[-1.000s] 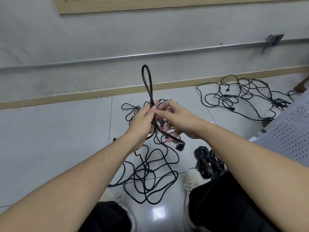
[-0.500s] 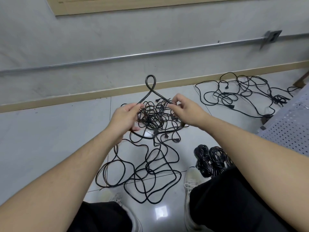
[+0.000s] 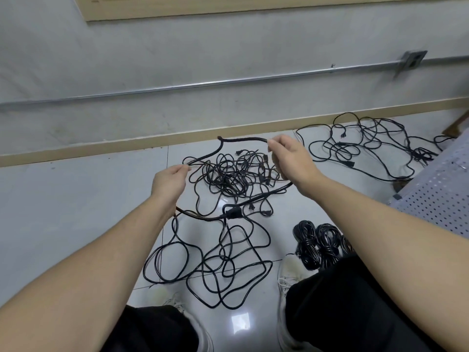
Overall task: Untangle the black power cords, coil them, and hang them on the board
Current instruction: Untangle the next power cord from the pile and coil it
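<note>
Head view, looking down at a pale tiled floor (image 3: 76, 199) by a grey wall (image 3: 177, 59). At left, the left hand (image 3: 168, 182) pinches a black power cord (image 3: 243, 140) between thumb and fingertips, just above the floor. From that pinch the cord rises, bends sharply and runs right to the right hand (image 3: 291, 158), which grips it in curled fingers; a lower stretch sags between the two wrists, carrying a plug (image 3: 232, 212). Under and beyond the hands lies a tangled heap of cords (image 3: 228, 174), with looser loops (image 3: 215, 262) spread nearer, between two white shoes. To the right, near the right shoe (image 3: 288, 273), sit coiled bundles (image 3: 317, 245). Farther right another loose tangle (image 3: 368, 146) lies along the baseboard, and a white perforated board (image 3: 436, 194) shows at the right edge.
</note>
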